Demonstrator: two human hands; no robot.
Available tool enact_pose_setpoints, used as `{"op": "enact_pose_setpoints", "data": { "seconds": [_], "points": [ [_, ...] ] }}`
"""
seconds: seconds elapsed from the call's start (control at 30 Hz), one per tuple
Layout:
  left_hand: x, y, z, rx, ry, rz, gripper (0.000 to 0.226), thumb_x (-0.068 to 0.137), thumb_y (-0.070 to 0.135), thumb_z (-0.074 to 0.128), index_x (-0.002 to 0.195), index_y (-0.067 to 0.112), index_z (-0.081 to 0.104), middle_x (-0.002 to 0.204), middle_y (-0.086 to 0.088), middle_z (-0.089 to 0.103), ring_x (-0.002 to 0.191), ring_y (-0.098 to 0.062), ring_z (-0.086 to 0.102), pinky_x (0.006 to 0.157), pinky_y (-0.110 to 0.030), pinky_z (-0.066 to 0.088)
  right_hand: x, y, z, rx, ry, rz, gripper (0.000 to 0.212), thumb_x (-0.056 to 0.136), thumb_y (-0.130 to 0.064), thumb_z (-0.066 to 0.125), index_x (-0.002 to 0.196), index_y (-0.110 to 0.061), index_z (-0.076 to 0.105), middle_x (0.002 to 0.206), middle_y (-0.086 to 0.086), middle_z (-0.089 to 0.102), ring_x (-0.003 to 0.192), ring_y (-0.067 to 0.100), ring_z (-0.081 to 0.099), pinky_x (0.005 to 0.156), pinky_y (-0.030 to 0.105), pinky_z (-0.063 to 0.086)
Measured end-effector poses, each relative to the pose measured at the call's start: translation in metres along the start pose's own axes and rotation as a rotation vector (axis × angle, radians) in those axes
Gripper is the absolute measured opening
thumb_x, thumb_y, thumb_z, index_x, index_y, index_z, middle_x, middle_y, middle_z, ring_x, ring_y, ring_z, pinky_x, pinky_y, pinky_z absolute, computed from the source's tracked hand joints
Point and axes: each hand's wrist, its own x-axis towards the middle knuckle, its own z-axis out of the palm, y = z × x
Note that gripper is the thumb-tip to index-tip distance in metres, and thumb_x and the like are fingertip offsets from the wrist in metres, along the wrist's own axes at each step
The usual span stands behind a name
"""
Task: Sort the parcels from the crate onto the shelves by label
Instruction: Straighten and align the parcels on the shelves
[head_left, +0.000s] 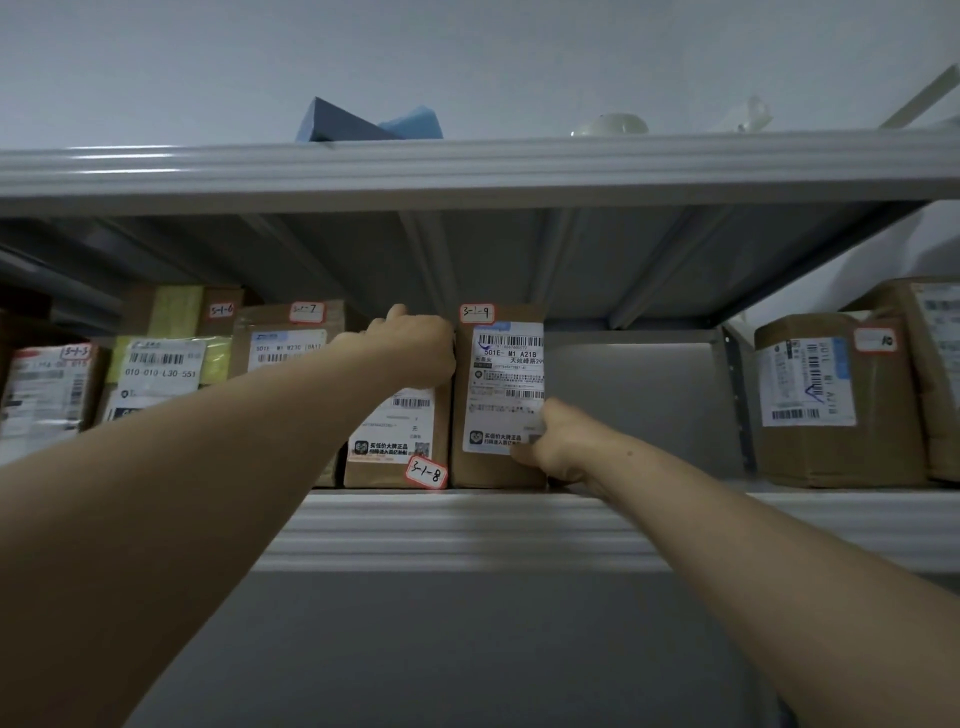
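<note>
Squaring up parcel 3-1-9, mid-frame.
Stiff, likely light carton: left hand grips its upper-left edge, right hand pinches its lower-right.

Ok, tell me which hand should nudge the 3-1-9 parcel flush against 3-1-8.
Right. The right hand grips the 3-1-9 parcel at its lower right corner, on its open side, so it can probably press leftward. The left hand is up at the seam beside the 3-1-8 parcel.
</note>
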Motion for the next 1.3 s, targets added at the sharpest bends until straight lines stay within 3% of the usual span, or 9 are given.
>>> {"op": "enact_pose_setpoints", "data": {
  "seconds": [0.1,0.27,0.37,0.5,0.63,0.77,0.87,0.97,1.3],
  "points": [
    [-0.008,0.004,-0.003,-0.029,0.082,0.056,0.017,0.093,0.029,0.043,0.109,0.025,0.048,0.122,-0.008,0.052,0.129,-0.034,0.032,0.105,-0.051,0.033,-0.001,0.003,-0.003,-0.049,0.049,-0.034,0.044,0.092,-0.012,0.06,0.133,-0.008,0.045,0.135,0.008,0.053,0.124,0.021,0.05,0.094,0.022,0.041],
    [-0.03,0.042,-0.016,-0.182,0.54,0.24,0.053,0.095,0.026,0.043,0.146,0.018,0.033,0.149,-0.006,0.035,0.139,-0.029,0.02,0.111,-0.041,0.022,-0.015,0.019,-0.027,-0.034,0.28,-0.092,0.057,0.094,-0.013,0.055,0.144,-0.011,0.029,0.144,0.01,0.04,0.13,0.025,0.042,0.104,0.032,0.039],
    [-0.036,0.084,-0.019,-0.272,0.552,0.373,0.055,0.093,0.021,0.044,0.147,0.019,0.033,0.149,-0.004,0.034,0.138,-0.027,0.021,0.11,-0.039,0.024,-0.034,0.041,-0.054,0.018,0.518,-0.176,0.049,0.091,-0.001,0.049,0.137,-0.016,0.043,0.129,0.003,0.051,0.119,0.018,0.05,0.093,0.026,0.042],
    [-0.04,0.15,-0.013,-0.39,0.409,0.493,0.053,0.094,0.013,0.041,0.146,0.017,0.035,0.147,-0.005,0.037,0.135,-0.027,0.028,0.108,-0.037,0.029,-0.061,0.078,-0.094,0.044,0.724,-0.235,0.047,0.084,0.008,0.047,0.123,-0.018,0.055,0.107,-0.003,0.055,0.099,0.012,0.052,0.088,0.027,0.046],
    [-0.033,0.22,-0.004,-0.548,0.221,0.517,0.052,0.096,0.016,0.043,0.147,0.018,0.033,0.148,-0.01,0.035,0.135,-0.029,0.034,0.109,-0.036,0.03,-0.079,0.115,-0.138,0.032,0.805,-0.212,0.047,0.081,0.01,0.047,0.119,-0.016,0.056,0.11,0.001,0.055,0.093,0.012,0.051,0.079,0.023,0.042],
    [-0.032,0.28,-0.001,-0.861,-0.023,0.319,0.074,0.09,0.036,0.06,0.151,0.025,0.019,0.153,-0.013,0.023,0.133,-0.033,0.038,0.105,-0.039,0.039,-0.094,0.149,-0.173,0.059,0.758,-0.116,0.048,0.083,0.007,0.052,0.122,-0.021,0.052,0.117,-0.002,0.054,0.107,0.013,0.052,0.087,0.03,0.049],
    [-0.026,0.305,0.003,-1.227,-0.199,0.082,0.088,0.075,0.04,0.075,0.145,0.018,0.028,0.128,-0.013,0.052,0.105,-0.027,0.056,0.081,-0.036,0.047,-0.1,0.168,-0.186,0.059,0.685,-0.1,0.053,0.082,0.007,0.051,0.126,-0.021,0.05,0.118,-0.002,0.055,0.112,0.014,0.053,0.094,0.037,0.049],
    [-0.024,0.31,0.008,-1.369,-0.299,-0.021,0.071,0.073,0.029,0.08,0.131,0.01,0.043,0.103,-0.011,0.063,0.08,-0.019,0.057,0.066,-0.031,0.043,-0.1,0.177,-0.191,0.052,0.625,-0.143,0.054,0.081,0.009,0.05,0.127,-0.019,0.051,0.115,-0.004,0.055,0.112,0.012,0.054,0.096,0.032,0.048],
    [-0.024,0.236,-0.002,-1.33,-0.436,0.034,0.044,0.071,0.016,0.075,0.112,0.013,0.059,0.101,-0.012,0.067,0.094,-0.028,0.065,0.082,-0.049,0.054,-0.077,0.155,-0.167,-0.12,0.546,-0.239,0.066,0.092,-0.017,0.059,0.147,-0.016,0.023,0.148,0.002,0.03,0.137,0.017,0.03,0.109,0.027,0.028]
  ]
}}
